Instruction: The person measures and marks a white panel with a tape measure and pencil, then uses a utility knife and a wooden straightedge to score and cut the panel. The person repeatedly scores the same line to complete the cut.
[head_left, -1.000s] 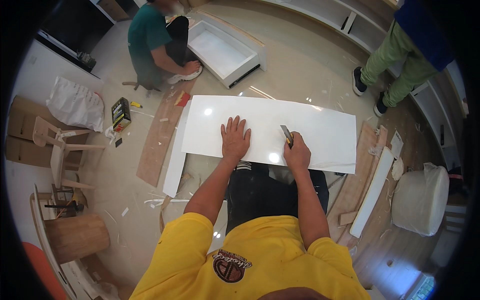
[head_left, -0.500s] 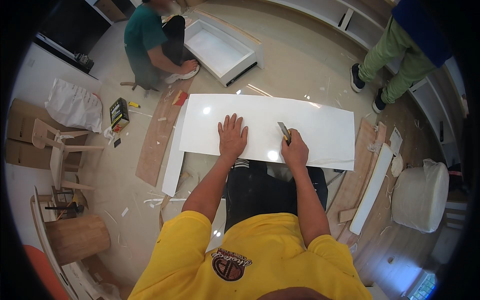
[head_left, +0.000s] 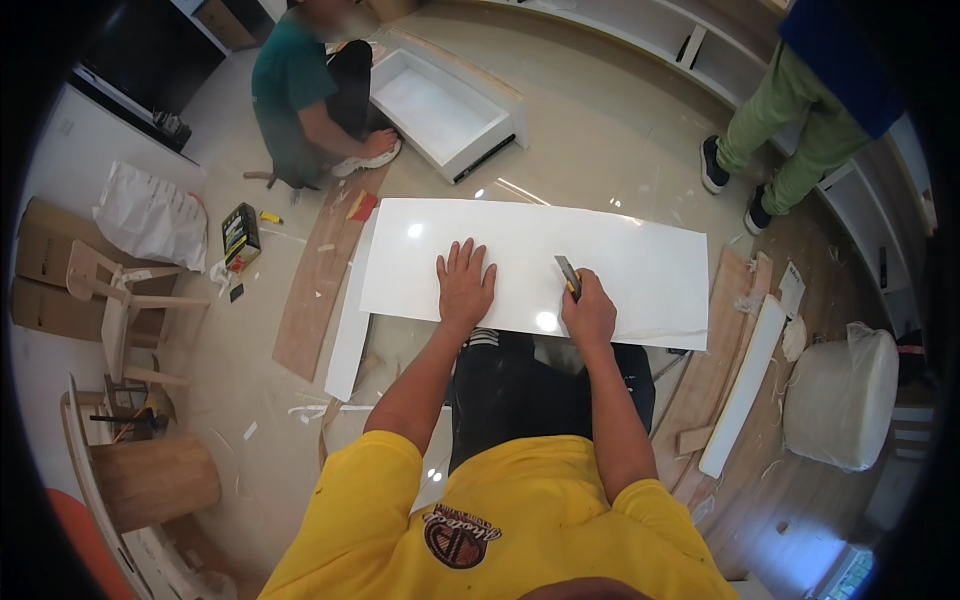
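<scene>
A glossy white panel (head_left: 640, 270) lies across in front of me, its near edge by my knees. On its left half my left hand (head_left: 466, 285) rests flat with the fingers stretched out. My right hand (head_left: 590, 312) is closed around a utility knife (head_left: 569, 275) over the panel, right of the middle. The knife's blade points away from me. Near the panel's lower right corner runs a thin, lifted-looking strip or crease. What lies beneath the panel is mostly hidden.
A co-worker (head_left: 295, 95) crouches at the far left beside a white drawer box (head_left: 440, 105). Another person (head_left: 800, 110) stands far right. Wooden boards (head_left: 325, 280) flank the panel. A wooden chair (head_left: 120, 300), a yellow-black box (head_left: 240, 237) and a wrapped white bundle (head_left: 840, 400) stand about.
The whole scene sits slightly lower in the picture. My left hand stays flat on the panel, and the right keeps hold of the utility knife with little movement.
</scene>
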